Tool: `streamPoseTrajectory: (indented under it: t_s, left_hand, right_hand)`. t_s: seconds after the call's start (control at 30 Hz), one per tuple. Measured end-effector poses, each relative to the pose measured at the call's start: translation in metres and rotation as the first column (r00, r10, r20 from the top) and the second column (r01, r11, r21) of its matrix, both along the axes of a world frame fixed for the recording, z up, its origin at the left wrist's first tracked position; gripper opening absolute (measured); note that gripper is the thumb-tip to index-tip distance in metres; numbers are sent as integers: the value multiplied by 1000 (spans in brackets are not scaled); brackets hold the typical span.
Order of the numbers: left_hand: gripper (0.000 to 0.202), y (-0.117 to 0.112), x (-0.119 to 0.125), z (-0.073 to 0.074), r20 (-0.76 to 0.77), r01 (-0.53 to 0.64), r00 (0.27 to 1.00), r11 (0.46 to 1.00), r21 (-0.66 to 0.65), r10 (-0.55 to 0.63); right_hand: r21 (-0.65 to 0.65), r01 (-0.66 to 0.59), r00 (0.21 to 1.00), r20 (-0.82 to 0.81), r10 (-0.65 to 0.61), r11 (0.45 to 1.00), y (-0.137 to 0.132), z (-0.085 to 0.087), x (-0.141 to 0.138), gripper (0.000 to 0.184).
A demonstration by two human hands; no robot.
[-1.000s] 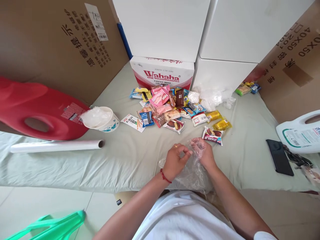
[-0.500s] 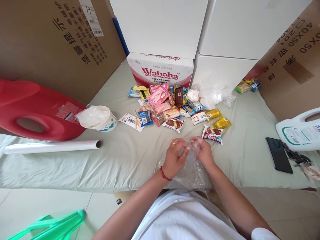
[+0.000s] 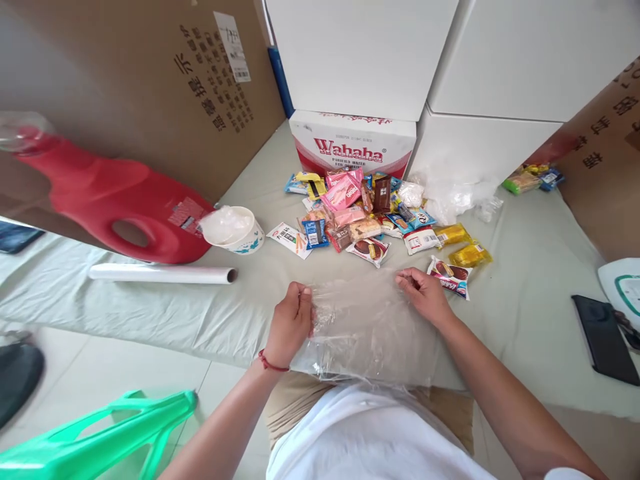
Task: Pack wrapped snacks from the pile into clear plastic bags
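A clear plastic bag [image 3: 367,327] is stretched flat between my hands at the near edge of the cloth-covered table. Its left top corner is pinched in my left hand [image 3: 291,320], which has a red cord at the wrist. My right hand [image 3: 425,292] grips the bag's other top corner, fingers closed. Just beyond lies a heap of wrapped snacks, among them a pink wafer packet [image 3: 345,193] and a blue packet [image 3: 315,233]. A chocolate pie packet [image 3: 450,275] rests close to my right hand, and a similar pie packet [image 3: 369,251] lies ahead of the bag.
At left stand a red jug [image 3: 135,207], a paper bowl [image 3: 240,230] with crumpled plastic, and a plastic film roll [image 3: 160,273]. A Wahaha carton [image 3: 353,143] backs the heap, beside crumpled clear bags [image 3: 460,193]. A phone [image 3: 605,337] lies right; a green stool [image 3: 100,437] stands on the floor.
My hands have moved apart, my left one to the left, spreading the bunched plastic bag out wide. The whole view has shifted toward the left.
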State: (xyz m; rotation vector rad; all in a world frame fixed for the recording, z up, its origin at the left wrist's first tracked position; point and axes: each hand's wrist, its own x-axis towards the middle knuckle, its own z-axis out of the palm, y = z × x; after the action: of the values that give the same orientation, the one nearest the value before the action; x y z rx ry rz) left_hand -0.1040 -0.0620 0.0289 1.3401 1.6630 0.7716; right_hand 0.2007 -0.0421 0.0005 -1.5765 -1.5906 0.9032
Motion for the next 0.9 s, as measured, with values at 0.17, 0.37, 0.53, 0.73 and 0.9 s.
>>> streamPoseTrajectory:
  t_s: [0.17,0.37,0.53,0.73,0.9]
  left_hand:
    - [20,10,2,-16,-518,-28,854,999,36,42]
    - [36,11,14,-33,-683,-66,728,998,19,62]
    - [38,10,13,-38,-585,-88,797,988,128,147]
    - [32,13,13,-42,-599,-81,785,984,157,161]
    - [31,11,10,-49,-534,-85,821,968,237,203]
  right_hand:
    - [37,2,989,147,-7,999,16,-8,-3,39]
    - [73,71,917,389,-94,995,8,-15,6,40]
    - [401,49,837,483,-257,915,-14,26,-3,33]
    - [91,-691,611,604,512,717,-7,46,-73,23]
    - [85,-588,646,648,404,804,31,10,-117,32]
